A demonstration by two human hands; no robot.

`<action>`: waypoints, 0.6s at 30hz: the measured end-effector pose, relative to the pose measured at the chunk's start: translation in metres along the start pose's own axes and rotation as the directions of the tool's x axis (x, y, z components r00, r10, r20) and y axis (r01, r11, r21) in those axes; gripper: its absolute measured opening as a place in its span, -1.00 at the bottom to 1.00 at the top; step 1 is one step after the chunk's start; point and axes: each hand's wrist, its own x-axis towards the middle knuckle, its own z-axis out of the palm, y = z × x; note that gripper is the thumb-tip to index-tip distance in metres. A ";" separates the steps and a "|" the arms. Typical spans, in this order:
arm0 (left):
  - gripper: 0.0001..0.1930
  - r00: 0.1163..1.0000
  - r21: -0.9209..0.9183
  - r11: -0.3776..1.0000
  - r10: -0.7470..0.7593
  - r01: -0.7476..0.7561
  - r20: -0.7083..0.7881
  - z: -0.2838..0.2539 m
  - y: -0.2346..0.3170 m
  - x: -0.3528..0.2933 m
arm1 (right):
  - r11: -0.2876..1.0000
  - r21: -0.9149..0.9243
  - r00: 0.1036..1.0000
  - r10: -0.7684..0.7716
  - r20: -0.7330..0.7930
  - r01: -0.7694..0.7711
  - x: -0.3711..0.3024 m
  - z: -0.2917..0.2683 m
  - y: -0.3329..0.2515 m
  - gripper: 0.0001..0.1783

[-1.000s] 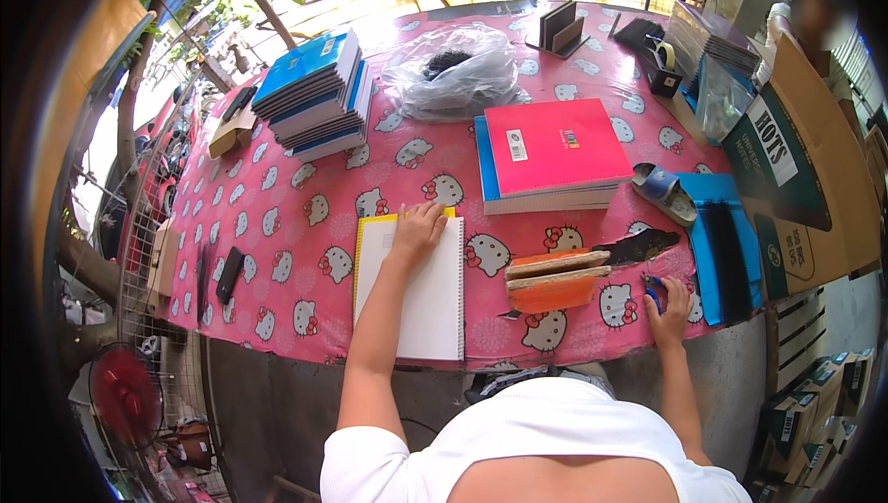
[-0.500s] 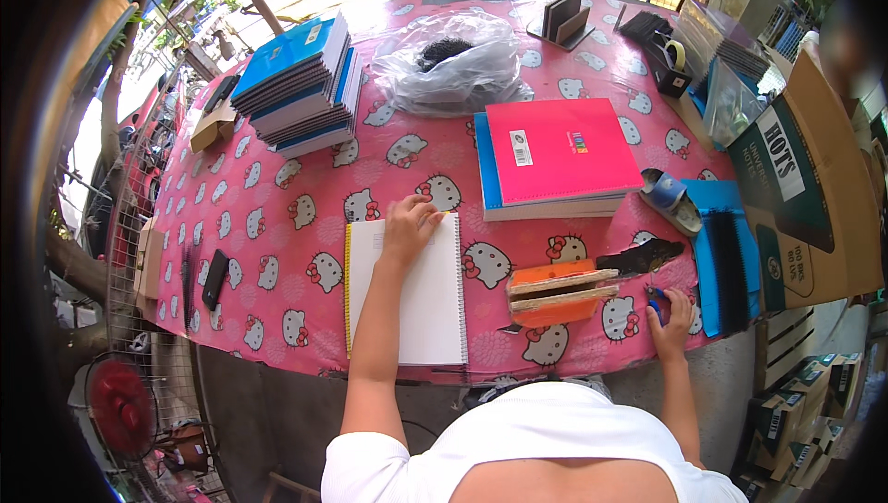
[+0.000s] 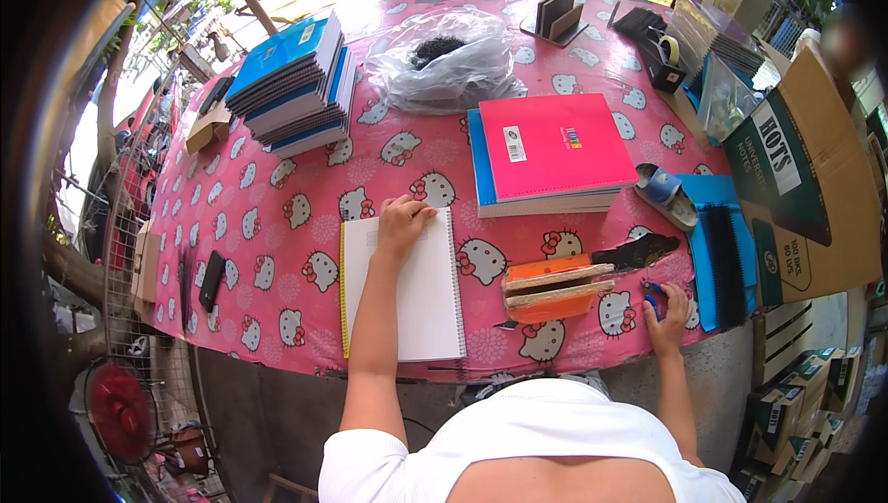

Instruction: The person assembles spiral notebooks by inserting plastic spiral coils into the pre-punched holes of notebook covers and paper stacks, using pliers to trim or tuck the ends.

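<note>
A spiral notebook (image 3: 421,304) lies with a blank white page up near the table's front edge, a coil along its right side and a yellow edge along its left. My left hand (image 3: 403,222) rests on the page's upper part, fingers lightly bent near the top edge. At the right, my right hand (image 3: 672,318) has its fingers round small blue-handled pliers (image 3: 654,298) low on the table; the palm hides part of them. Between the hands stands an orange block (image 3: 552,288) with rough board-like layers. Beyond it is a notebook stack (image 3: 560,147) with a pink cover on top.
A taller stack of blue notebooks (image 3: 289,77) stands far left, beside a clear plastic bag (image 3: 439,63) with black coils. Right are a blue slipper (image 3: 668,196), blue covers with black coils (image 3: 721,253) and a large carton (image 3: 805,179). A black phone (image 3: 212,281) lies left.
The whole view has shifted slightly. Both hands stay in nearly the same places, the left on the page and the right at the pliers.
</note>
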 end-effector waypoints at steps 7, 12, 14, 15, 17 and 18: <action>-0.85 0.988 -0.191 0.969 -0.153 0.157 0.036 0.001 -0.005 -0.001 | 1.000 -0.021 1.000 0.007 -0.003 -0.008 0.001 -0.002 -0.002 -0.47; -0.81 0.989 -0.195 0.970 -0.139 0.146 0.050 0.004 -0.010 -0.002 | 0.981 -0.185 0.998 0.056 -0.019 -0.059 0.013 -0.005 -0.019 -0.43; -0.77 0.991 -0.093 0.989 -0.107 0.114 0.077 0.002 -0.014 -0.005 | 0.962 -0.268 0.998 0.042 -0.048 -0.053 0.035 -0.009 -0.038 -0.40; -0.77 0.991 -0.094 0.989 -0.108 0.115 0.077 0.001 -0.013 -0.005 | 0.998 -0.051 0.995 -0.027 -0.093 0.022 0.056 -0.012 -0.053 -0.41; -0.72 0.974 0.048 0.982 -0.188 0.183 0.129 -0.001 -0.001 -0.005 | 0.965 0.160 0.969 -0.181 -0.170 0.209 0.098 -0.008 -0.081 -0.42; -0.72 0.974 0.047 0.982 -0.188 0.183 0.127 -0.002 0.006 -0.006 | 0.938 0.154 0.941 -0.281 -0.187 0.311 0.119 -0.003 -0.096 -0.42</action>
